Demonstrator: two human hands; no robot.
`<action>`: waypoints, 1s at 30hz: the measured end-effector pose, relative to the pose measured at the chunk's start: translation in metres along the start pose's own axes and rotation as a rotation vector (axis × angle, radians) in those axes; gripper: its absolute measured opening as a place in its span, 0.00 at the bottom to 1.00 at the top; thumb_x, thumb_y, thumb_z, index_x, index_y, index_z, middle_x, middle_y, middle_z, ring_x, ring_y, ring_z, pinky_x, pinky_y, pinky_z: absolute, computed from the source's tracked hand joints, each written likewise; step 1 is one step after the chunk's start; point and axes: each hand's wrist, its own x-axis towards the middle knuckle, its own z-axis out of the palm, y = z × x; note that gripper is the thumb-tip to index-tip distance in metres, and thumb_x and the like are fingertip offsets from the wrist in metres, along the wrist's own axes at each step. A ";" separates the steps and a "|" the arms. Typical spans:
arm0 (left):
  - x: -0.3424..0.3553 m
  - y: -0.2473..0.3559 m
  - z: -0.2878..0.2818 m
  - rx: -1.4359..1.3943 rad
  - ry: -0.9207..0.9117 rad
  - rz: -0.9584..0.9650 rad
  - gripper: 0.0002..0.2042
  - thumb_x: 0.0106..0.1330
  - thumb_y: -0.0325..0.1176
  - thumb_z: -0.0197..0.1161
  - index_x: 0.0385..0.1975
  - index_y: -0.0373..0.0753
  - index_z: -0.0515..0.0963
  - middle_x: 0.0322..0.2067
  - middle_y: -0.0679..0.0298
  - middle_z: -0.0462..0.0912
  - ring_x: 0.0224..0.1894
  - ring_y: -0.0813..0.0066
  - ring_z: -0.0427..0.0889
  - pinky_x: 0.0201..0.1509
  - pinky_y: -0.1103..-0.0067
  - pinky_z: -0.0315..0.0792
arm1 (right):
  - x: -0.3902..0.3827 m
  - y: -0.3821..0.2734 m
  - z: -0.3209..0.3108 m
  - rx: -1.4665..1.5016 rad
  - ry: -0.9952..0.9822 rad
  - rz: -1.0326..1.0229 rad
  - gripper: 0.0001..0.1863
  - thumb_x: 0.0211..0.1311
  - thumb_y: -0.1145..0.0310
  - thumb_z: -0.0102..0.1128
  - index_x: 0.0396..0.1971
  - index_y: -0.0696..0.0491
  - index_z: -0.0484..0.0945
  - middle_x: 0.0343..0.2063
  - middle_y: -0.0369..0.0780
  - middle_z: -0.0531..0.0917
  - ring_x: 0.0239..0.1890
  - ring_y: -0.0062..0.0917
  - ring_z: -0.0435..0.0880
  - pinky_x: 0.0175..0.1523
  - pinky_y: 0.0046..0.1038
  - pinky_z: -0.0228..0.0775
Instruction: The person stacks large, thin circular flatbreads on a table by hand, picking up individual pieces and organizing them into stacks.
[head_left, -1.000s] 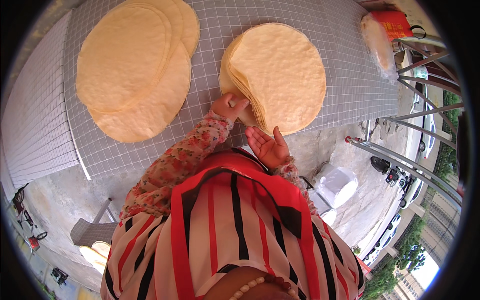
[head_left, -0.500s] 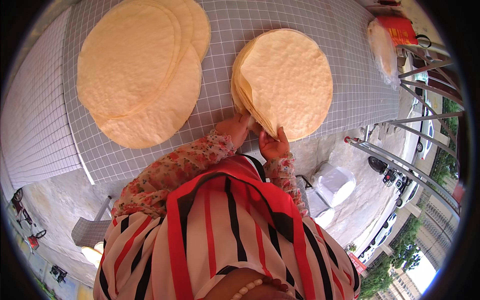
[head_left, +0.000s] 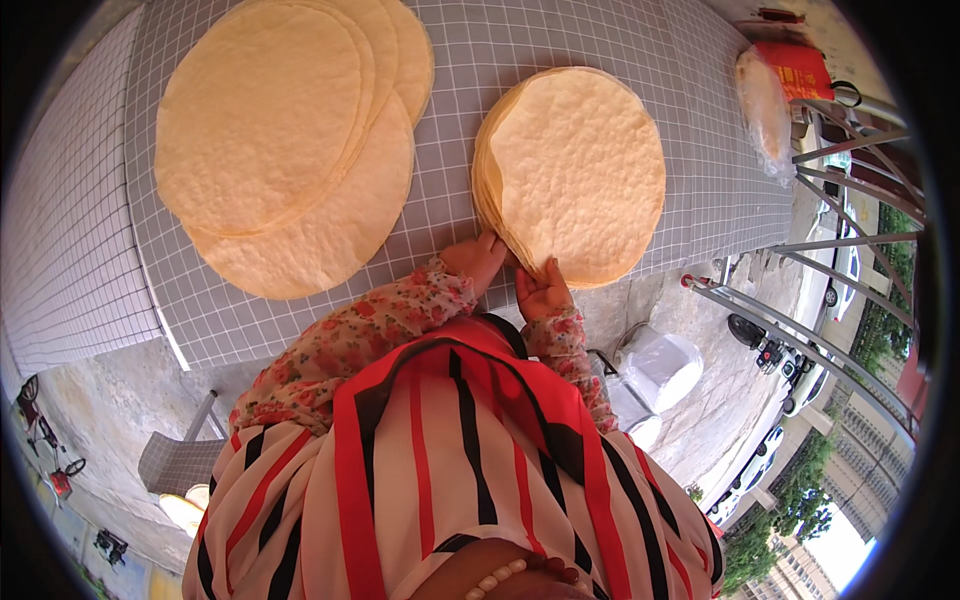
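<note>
fingertips (head_left: pixel 552 268) touch round, golden, bumpy sheets (head_left: pixel 580 170), thinly stacked

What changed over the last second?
Right hand, open palm-up earlier, has moved slightly forward onto the near edge of the right stack of round sheets. Its layers, splayed leftward before, sit closer together. Left hand stays at its near-left edge; left stack keeps its overlapping layout.

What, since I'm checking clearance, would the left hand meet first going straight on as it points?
Probably the right stack of round sheets, at its near edge; whether the left hand touches it is unclear.
</note>
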 end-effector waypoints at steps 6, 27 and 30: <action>0.000 0.002 0.003 0.056 0.004 -0.016 0.14 0.55 0.28 0.53 0.43 0.40 0.71 0.40 0.55 0.73 0.26 0.60 0.81 0.22 0.68 0.74 | 0.004 0.006 0.002 0.028 -0.026 -0.018 0.14 0.60 0.58 0.59 0.43 0.47 0.75 0.41 0.36 0.81 0.43 0.29 0.79 0.48 0.32 0.74; 0.017 0.007 -0.007 -1.758 -0.013 -0.715 0.15 0.65 0.36 0.56 0.49 0.40 0.71 0.40 0.67 0.78 0.41 0.76 0.77 0.45 0.78 0.71 | -0.003 0.002 0.007 0.061 -0.057 0.096 0.17 0.62 0.55 0.56 0.47 0.48 0.73 0.45 0.37 0.78 0.49 0.30 0.75 0.53 0.34 0.70; 0.021 0.014 -0.007 -1.887 0.146 -0.695 0.15 0.64 0.36 0.57 0.47 0.38 0.71 0.41 0.64 0.77 0.44 0.75 0.77 0.49 0.76 0.71 | 0.004 0.000 -0.003 0.085 -0.109 0.122 0.17 0.62 0.56 0.57 0.46 0.48 0.73 0.44 0.37 0.79 0.48 0.30 0.76 0.52 0.33 0.71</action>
